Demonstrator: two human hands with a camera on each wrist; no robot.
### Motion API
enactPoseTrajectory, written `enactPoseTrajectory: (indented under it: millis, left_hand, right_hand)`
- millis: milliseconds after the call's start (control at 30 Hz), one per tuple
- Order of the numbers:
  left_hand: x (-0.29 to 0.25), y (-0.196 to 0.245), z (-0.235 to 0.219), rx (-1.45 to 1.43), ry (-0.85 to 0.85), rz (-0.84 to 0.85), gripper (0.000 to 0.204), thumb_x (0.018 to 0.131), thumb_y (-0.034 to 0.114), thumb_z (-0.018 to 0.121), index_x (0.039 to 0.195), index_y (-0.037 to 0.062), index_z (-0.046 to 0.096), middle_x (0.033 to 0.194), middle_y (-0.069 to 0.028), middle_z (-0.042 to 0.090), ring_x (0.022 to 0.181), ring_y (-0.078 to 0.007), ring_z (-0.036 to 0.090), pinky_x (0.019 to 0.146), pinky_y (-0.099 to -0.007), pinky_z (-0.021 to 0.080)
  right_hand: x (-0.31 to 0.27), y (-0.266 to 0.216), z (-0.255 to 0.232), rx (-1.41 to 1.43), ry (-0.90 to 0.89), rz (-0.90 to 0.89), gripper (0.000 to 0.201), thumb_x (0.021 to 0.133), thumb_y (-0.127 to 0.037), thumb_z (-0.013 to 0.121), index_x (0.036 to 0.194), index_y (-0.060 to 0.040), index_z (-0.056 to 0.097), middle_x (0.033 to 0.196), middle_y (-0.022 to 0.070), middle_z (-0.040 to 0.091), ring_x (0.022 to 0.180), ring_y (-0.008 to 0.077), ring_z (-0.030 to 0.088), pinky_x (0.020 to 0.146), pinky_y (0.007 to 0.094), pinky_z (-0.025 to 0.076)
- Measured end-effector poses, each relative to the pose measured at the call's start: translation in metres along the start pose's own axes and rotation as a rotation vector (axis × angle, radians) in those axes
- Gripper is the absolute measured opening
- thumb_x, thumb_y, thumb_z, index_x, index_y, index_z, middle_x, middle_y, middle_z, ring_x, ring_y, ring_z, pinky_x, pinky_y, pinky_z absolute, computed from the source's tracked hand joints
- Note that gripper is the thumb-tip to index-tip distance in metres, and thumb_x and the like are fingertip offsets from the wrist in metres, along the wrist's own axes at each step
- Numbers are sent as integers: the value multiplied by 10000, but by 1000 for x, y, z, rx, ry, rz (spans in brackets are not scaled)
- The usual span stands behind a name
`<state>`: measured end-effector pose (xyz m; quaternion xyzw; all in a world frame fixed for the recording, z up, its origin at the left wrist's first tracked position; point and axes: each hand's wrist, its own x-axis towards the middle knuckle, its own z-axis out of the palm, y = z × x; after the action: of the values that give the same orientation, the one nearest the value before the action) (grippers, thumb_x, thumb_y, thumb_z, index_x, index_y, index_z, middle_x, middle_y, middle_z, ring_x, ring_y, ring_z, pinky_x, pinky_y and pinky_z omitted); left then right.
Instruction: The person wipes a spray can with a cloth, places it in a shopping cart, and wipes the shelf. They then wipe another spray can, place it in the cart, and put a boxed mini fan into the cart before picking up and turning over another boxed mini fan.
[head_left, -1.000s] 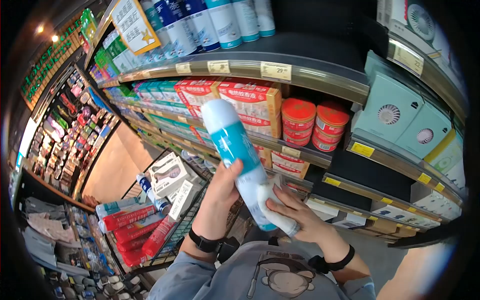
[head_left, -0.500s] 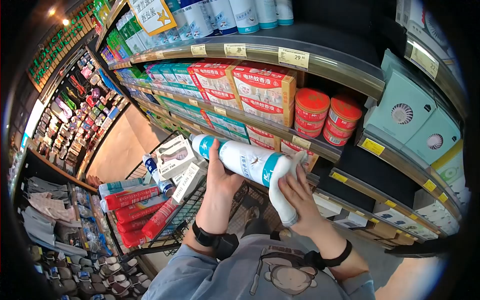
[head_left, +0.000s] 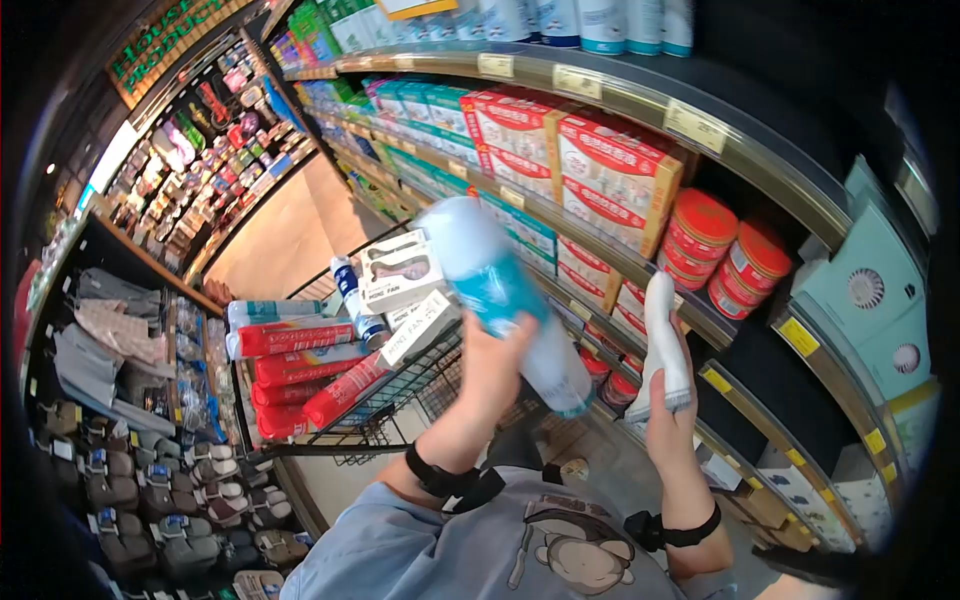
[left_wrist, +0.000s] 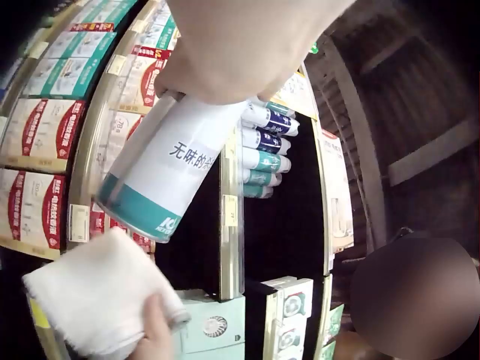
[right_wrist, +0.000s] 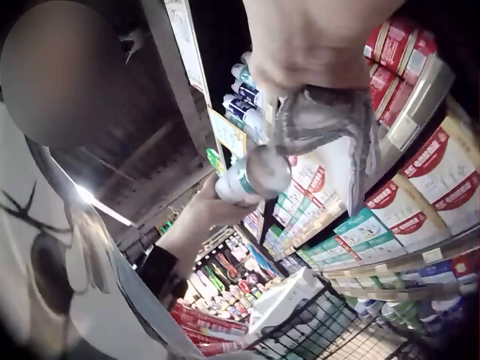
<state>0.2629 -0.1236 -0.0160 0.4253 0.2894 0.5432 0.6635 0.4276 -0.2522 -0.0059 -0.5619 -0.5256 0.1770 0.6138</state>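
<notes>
My left hand (head_left: 497, 360) grips a white-and-teal spray can (head_left: 490, 290), which is tilted with its white cap up and to the left. In the left wrist view the can's (left_wrist: 169, 161) teal-banded base end hangs below that hand. To the right and apart from the can, my right hand (head_left: 675, 415) holds a folded white cloth (head_left: 660, 335), thumb across it and fingers behind. The left wrist view shows the cloth (left_wrist: 105, 289) spread flat under the thumb, and from the right wrist its grey, layered edge (right_wrist: 330, 124) faces the camera.
A wire shopping cart (head_left: 365, 435) at the left carries several red cans (head_left: 295, 335), a blue-and-white can (head_left: 355, 300) and mini fan boxes (head_left: 400, 270). Ahead run shelves with red-and-white boxes (head_left: 610, 180), red tins (head_left: 700, 235) and spray cans (head_left: 603, 25). Slippers (head_left: 185, 500) are displayed at lower left.
Earlier the cloth lay against the can's base end; now my right hand has drawn it away to the right. The can has swung from nearly level to cap up. The view has shifted left.
</notes>
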Motion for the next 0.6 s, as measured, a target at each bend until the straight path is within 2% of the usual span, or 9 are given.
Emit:
enactPoseTrajectory:
  millis: [33,67,100,133,167,233,267,367,600]
  left_hand:
    - [-8,-1,1,242,-103,59,603,730,30,733,1227,41,392,1103,-76,558,982,-174,567,866,-332,471]
    - [-17,6,6,402,-192,12,736,655,92,811,1248,20,381,1112,-85,553,1019,-185,546,902,-335,446]
    - [-16,1,3,511,-376,141,819,615,140,844,1272,16,371,1111,-95,550,1044,-211,529,929,-334,416]
    - [-18,3,5,424,-415,118,828,613,160,844,1276,14,370,1111,-105,547,1055,-216,522,938,-333,405]
    - [-20,11,5,338,-454,97,837,612,181,845,1279,13,368,1112,-115,544,1065,-221,514,946,-331,393]
    - [-15,28,-12,408,-510,68,826,618,188,840,1273,13,370,1110,-124,551,1062,-215,522,939,-332,399]
    - [-12,37,-22,474,-599,23,814,624,196,836,1268,13,372,1107,-134,558,1059,-208,529,932,-332,405]
    - [-9,60,-52,590,-650,-37,801,629,208,833,1257,13,376,1105,-157,574,1048,-212,556,914,-335,422]
    - [-8,115,-128,851,-403,48,767,599,190,831,1236,32,435,1095,-161,597,1030,-281,591,891,-357,455]
  right_hand:
    - [6,-4,6,-130,-114,-72,556,964,-239,380,1433,6,208,1487,199,210,1381,329,198,1106,417,173]
    - [9,-2,16,-38,-215,-102,588,967,-277,372,1439,10,172,1496,204,176,1390,327,162,1112,420,148]
    - [10,-2,29,55,-319,-131,622,969,-315,364,1446,15,137,1505,210,142,1398,325,127,1117,423,123]
    - [10,-8,49,193,-178,-133,660,970,-344,366,1446,27,98,1512,215,102,1403,304,96,1121,406,110]
    - [11,-7,54,206,-207,-138,660,970,-344,366,1446,27,98,1512,215,102,1403,304,96,1121,406,110]
    - [13,-1,57,584,-248,262,622,994,-432,290,1444,-19,171,1455,144,287,1323,261,328,1078,392,277]
    - [15,4,64,685,-208,317,550,1005,-409,262,1415,-41,250,1401,128,375,1268,256,410,1046,406,339]
    - [31,0,88,789,-241,418,641,979,-504,258,1396,-19,297,1380,114,398,1256,226,412,1042,379,327]
    - [67,-34,183,1102,-443,499,606,964,-491,318,1360,-33,358,1319,128,466,1183,266,492,994,406,394]
